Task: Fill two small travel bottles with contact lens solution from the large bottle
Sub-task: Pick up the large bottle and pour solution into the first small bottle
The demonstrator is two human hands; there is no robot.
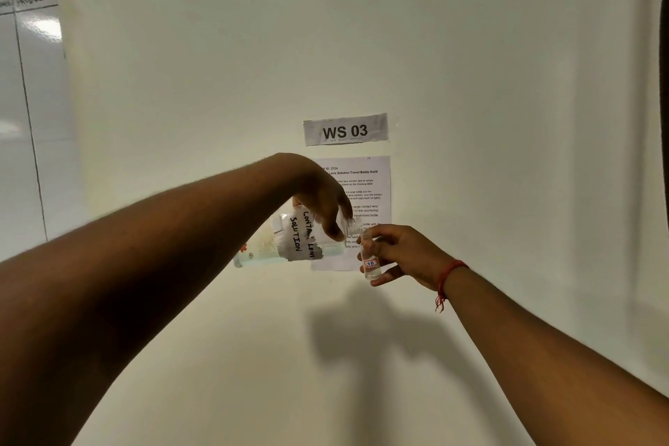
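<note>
My left hand (320, 197) grips the large clear bottle (286, 243), which carries a handwritten "CONTACT LENS SOLUTION" label. The bottle is tipped almost on its side, its mouth pointing right and touching the top of a small travel bottle. My right hand (402, 252) holds that small clear travel bottle (371, 259) upright; it has a small label reading "TB" and some clear liquid at the bottom. Both bottles are held in the air in front of the wall. A second travel bottle is not in view.
A white wall fills the view. A "WS 03" sign (345, 129) and a printed instruction sheet (365, 188) are taped on it behind my hands. A whiteboard (25, 112) hangs at the far left. No table surface shows.
</note>
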